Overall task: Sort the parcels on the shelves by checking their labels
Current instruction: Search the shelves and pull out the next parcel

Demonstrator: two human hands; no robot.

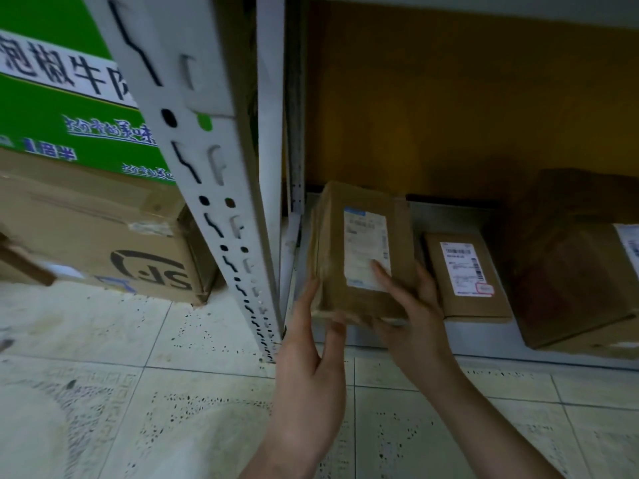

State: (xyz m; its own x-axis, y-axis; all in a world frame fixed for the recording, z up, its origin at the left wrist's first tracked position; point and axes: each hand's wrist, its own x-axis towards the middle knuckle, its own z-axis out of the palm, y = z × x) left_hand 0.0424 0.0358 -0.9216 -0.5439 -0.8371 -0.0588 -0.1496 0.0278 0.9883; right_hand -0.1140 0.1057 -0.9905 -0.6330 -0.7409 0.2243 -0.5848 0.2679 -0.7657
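1. Down at the bottom shelf (484,337), at its left end just beside the white slotted upright (207,167), a person holds a brown parcel (363,292) in both hands.
2. The parcel is tipped up, its top face with the white label (364,247) turned towards the person. Whether its far end touches the shelf, I cannot tell.
3. The left hand (311,344) lies against the parcel's left side, fingers (309,295) straight and together, with the thumb at the near lower edge.
4. The right hand (415,316) clasps the near right corner: its thumb (380,271) presses on the label's lower part, and the other fingers wrap round the right side.
5. Just to the right, a second parcel (466,278) lies flat on the shelf, label up, not touching the held one.
6. Further right stands a larger box (570,278), also with a label, partly cut off at the edge.
7. Left of the upright, a green carton (69,115) sits on a brown carton (103,229), which stands on the speckled tiled floor (173,375).
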